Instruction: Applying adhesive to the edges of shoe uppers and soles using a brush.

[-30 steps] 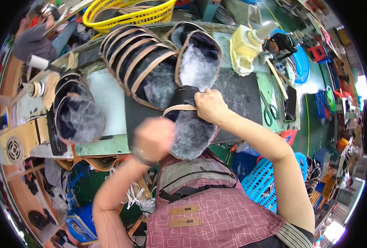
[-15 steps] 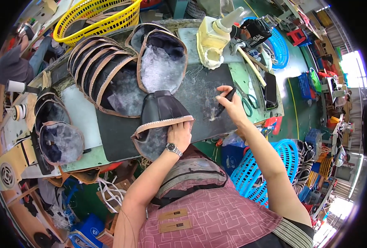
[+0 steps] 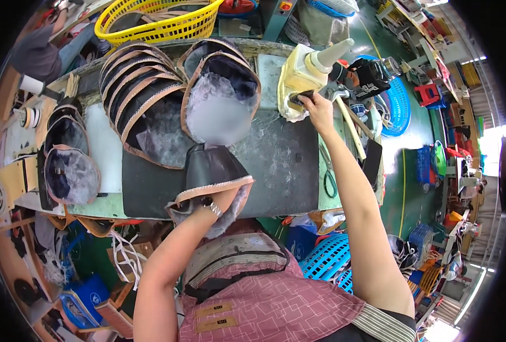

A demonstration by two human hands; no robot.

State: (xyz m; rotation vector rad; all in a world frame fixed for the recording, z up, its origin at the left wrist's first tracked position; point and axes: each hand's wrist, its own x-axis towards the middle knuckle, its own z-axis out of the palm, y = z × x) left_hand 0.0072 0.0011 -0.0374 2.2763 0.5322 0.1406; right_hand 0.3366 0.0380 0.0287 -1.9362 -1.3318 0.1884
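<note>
My left hand [image 3: 224,199] reaches inside a black leather shoe upper [image 3: 214,168] with grey fleece lining and a pale stitched edge; its fingers are hidden in there. At the back right my right hand [image 3: 322,114] is closed on a short black tool [image 3: 305,96], whose working end I cannot make out. That tool is at the low opening of a pale yellow glue bottle [image 3: 303,68] with a tapered spout. Beyond my left hand, another fleece-lined upper [image 3: 218,117] lies lining side up, its toe end meeting the one on my hand.
A row of nested uppers [image 3: 144,102] lies at the back left, with more uppers [image 3: 73,174] farther left. A black mat [image 3: 281,176] covers the bench middle. Scissors [image 3: 330,176], a phone [image 3: 372,162] and a pale-handled hammer [image 3: 351,128] lie right. A yellow basket [image 3: 167,28] stands behind.
My right hand has moved from over the mat, away from me, to the glue bottle with the black tool. My left hand has slid deeper into the upper. The view has shifted slightly.
</note>
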